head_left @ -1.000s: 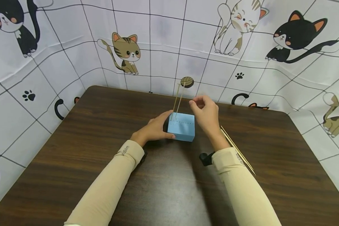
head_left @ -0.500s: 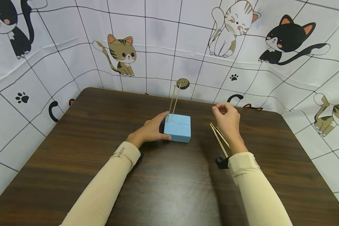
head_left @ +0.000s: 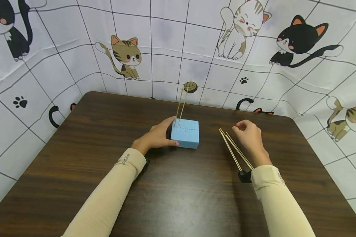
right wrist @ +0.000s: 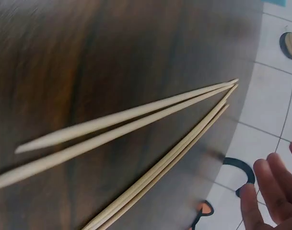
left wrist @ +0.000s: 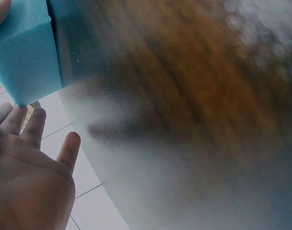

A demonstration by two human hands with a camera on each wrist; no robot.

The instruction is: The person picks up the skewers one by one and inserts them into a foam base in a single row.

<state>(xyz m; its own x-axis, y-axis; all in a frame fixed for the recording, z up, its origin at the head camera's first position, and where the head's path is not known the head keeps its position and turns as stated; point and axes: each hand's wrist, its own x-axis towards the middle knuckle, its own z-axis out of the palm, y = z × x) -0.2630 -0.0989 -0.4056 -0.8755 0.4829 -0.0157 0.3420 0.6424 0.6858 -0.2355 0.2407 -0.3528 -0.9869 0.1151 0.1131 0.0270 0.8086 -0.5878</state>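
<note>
A light blue foam block (head_left: 184,135) rests on the table, with a dotted row of holes across its top. My left hand (head_left: 152,140) holds its left side, thumb at the front and fingers behind. Two thin skewers (head_left: 183,107) stand upright, slightly tilted, in the block's back left part. Farther right, my right hand (head_left: 250,140) is beside several loose wooden skewers (head_left: 229,148), fingers loosely bent and nothing visible in them. The right wrist view shows those pointed skewers (right wrist: 126,115) lying in a V, below and apart from the fingers (right wrist: 273,187).
The dark brown wooden table (head_left: 112,108) meets a white grid-patterned curtain (head_left: 166,65) printed with cartoon cats at its back edge. A black wrist camera (head_left: 244,176) under the right sleeve is close to the skewers' near ends.
My right hand has moved from beside the block rightward and nearer to me, to the right of the loose skewers. My left hand keeps its place on the block.
</note>
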